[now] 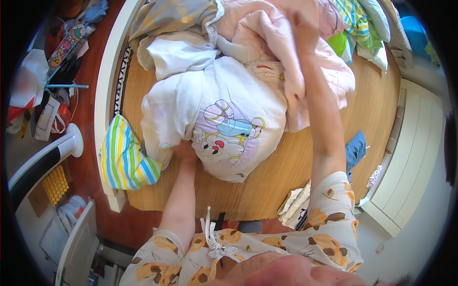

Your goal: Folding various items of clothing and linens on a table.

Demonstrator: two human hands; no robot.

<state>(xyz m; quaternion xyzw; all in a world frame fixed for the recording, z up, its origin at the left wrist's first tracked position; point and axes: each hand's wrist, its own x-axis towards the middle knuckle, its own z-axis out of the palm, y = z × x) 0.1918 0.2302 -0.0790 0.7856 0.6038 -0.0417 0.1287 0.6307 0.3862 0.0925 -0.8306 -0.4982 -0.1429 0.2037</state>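
A white quilt with a cartoon animal print (243,93) lies bunched on a bed covered by a bamboo mat (222,200). At its near left edge is my left hand (186,152), its fingers partly hidden under the folds, so its grip cannot be seen. My right arm reaches far forward across a pink quilt (264,32); my right hand (304,26) is blurred against the pink cloth, and its fingers are not clear. A grey and yellow checked cloth with a lace edge (175,16) lies beyond the white quilt.
A striped pillow (128,157) leans at the bed's left white rail (103,89). Striped bedding (354,21) is piled at the far right. Blue cloth (354,152) and white cloth (295,207) lie near my right arm. A white door (77,246) stands at lower left.
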